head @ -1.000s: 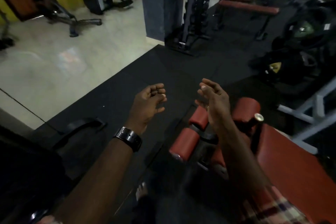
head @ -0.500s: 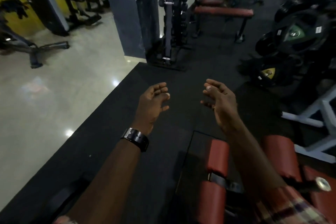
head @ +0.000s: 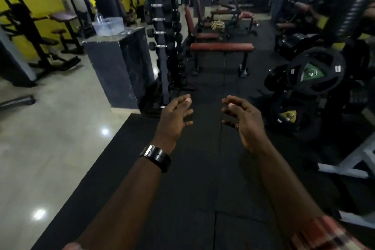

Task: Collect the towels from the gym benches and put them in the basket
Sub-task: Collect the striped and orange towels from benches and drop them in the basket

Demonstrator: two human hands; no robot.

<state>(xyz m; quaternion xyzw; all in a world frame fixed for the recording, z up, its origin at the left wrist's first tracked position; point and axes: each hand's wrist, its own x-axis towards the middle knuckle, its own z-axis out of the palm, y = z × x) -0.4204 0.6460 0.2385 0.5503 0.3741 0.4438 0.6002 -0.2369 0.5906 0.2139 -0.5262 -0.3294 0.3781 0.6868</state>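
Red rollers have left view; left hand (head: 174, 119) and right hand (head: 243, 122) hang empty, fingers loosely spread. Advise approaching the flat bench (head: 222, 46) and scanning for towels.

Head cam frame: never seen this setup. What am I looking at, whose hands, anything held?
No robot here: a camera worn on a person's head looks forward and down, so both arms are the wearer's own. The left hand, with a wristwatch, and the right hand are held out above the black rubber mat, fingers loosely curled, holding nothing. Ahead stand a red-padded flat bench, whose pad looks bare, a dumbbell rack and stacked weight plates.
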